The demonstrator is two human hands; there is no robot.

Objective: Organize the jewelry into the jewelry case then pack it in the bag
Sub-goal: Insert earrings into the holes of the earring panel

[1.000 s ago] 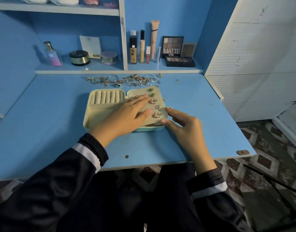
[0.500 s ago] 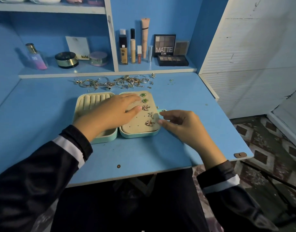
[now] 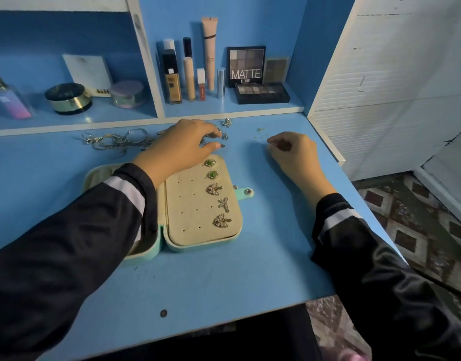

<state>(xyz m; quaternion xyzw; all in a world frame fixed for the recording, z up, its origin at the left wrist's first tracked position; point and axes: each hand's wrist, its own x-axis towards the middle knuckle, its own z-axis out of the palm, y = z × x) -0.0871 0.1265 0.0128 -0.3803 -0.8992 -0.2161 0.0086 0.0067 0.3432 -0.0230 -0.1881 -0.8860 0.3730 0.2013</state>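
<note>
Broad blue surface (image 3: pixel 224 277) first, below a shelf (image 3: pixel 250 108) of cosmetics. Near its front middle, the jewelry case (image 3: pixel 187 212) lying open, mint outside, beige inside, left half largely hidden under a dark sleeve. Left hand (image 3: pixel 182 144) out beyond the case at the back of the surface, fingers curled down over the loose jewelry (image 3: pixel 115 140), thumb and fingertips close together; gripping a piece or not, impossible to tell. Right hand (image 3: pixel 294 152) low over the surface, right of the case and apart from it, fingers curled in, thumb against forefinger; anything pinched there too small to make out. Five earrings (image 3: pixel 213 189) in a column down the right panel: two green, three winged. Snap tab (image 3: pixel 246 192) poking out at the right edge.
</note>
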